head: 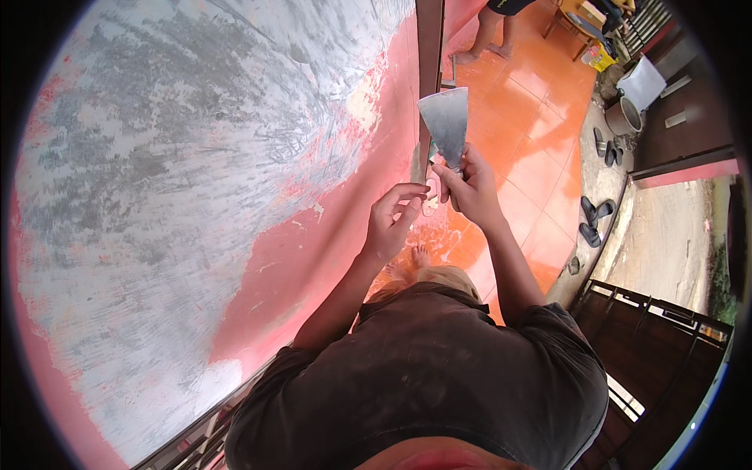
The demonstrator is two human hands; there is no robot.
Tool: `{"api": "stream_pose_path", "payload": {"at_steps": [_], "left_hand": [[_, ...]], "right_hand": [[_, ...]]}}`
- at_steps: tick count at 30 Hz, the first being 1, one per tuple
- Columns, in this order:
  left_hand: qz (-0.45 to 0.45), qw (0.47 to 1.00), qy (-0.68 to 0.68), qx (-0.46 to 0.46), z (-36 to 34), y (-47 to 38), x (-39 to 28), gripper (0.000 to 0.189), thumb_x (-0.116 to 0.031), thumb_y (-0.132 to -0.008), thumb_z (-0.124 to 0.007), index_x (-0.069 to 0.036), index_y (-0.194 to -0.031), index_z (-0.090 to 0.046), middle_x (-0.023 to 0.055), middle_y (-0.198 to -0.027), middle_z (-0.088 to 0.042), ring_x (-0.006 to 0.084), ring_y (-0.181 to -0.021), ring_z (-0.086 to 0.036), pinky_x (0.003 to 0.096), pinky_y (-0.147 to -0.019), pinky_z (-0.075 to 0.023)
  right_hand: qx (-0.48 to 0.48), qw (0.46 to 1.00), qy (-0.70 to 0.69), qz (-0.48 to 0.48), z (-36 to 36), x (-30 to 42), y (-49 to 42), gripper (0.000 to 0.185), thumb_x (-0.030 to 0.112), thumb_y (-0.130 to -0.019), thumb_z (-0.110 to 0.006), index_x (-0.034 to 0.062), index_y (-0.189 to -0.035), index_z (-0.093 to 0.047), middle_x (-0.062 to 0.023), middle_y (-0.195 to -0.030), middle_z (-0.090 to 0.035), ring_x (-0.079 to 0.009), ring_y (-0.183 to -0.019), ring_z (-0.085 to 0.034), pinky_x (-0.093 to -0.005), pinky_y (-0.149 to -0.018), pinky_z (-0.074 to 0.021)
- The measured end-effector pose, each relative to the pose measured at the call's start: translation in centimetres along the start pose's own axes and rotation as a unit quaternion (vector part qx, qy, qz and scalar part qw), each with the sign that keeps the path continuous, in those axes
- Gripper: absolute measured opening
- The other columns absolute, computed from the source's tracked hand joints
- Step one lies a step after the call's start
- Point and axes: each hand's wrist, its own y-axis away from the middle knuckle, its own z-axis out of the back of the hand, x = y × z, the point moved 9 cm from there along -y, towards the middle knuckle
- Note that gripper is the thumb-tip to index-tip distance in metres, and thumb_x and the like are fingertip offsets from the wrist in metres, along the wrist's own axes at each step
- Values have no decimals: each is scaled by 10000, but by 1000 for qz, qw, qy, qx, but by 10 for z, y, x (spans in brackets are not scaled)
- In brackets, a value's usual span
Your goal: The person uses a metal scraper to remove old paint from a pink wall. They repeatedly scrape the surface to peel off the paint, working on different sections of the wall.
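Observation:
My right hand (474, 191) grips a wide-bladed putty knife (446, 120) by its handle, mostly hidden in my fingers. Its grey metal blade points up and away from me. To the left of it, my left hand (392, 222) is raised with loosely curled fingers, and nothing shows in its grasp. Along my left side runs a pink painted wall (317, 235); a large area of it is bare, streaked grey and white (194, 158), with ragged paint edges. Both hands are apart from the wall.
Orange floor tiles (529, 170) carry pale dust near my bare feet (420, 256) and pink slippers (432, 197). A brown post (430, 53) edges the wall. Farther off are a person's legs (489, 32), a wooden table (573, 17), a bucket (624, 116) and several dark sandals (590, 212).

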Motion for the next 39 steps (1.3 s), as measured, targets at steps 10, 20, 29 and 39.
{"api": "stream_pose_path", "payload": {"at_steps": [10, 20, 29, 39], "left_hand": [[-44, 964, 261, -17, -13, -35, -34, 416, -249, -1137, -436, 98, -1338, -548, 221, -1216, -689, 276, -1065, -715, 400, -926, -585], [-41, 934, 275, -223, -28, -100, -14, 422, -363, -1128, -499, 29, -1071, -644, 134, -892, -703, 218, -783, -694, 358, -738, -588], [-71, 867, 241, -430, -12, -122, -30, 480, -474, -1101, -523, -19, -978, -617, 112, -750, -671, 201, -640, -685, 361, -629, -598], [2, 822, 270, -502, -23, -119, -32, 538, -521, -1073, -557, -12, -911, -621, 106, -707, -661, 202, -603, -673, 339, -578, -570]], "right_hand": [[226, 939, -226, -125, -61, -18, 36, 335, 264, -1100, -553, 56, -1359, -507, -83, -785, -615, -158, -488, -558, -291, -462, -499], [357, 827, -362, -242, -12, -43, -16, 231, 331, -1122, -502, 126, -1228, -519, -41, -628, -489, -95, -379, -399, -243, -356, -306], [450, 845, -204, -206, -1, -11, -84, 350, 249, -1142, -458, 72, -847, -524, 0, -557, -417, -89, -379, -359, -249, -357, -295], [457, 841, -180, -226, 5, -7, -78, 314, 149, -1126, -466, 52, -834, -528, 20, -556, -403, -87, -398, -362, -255, -368, -282]]}}
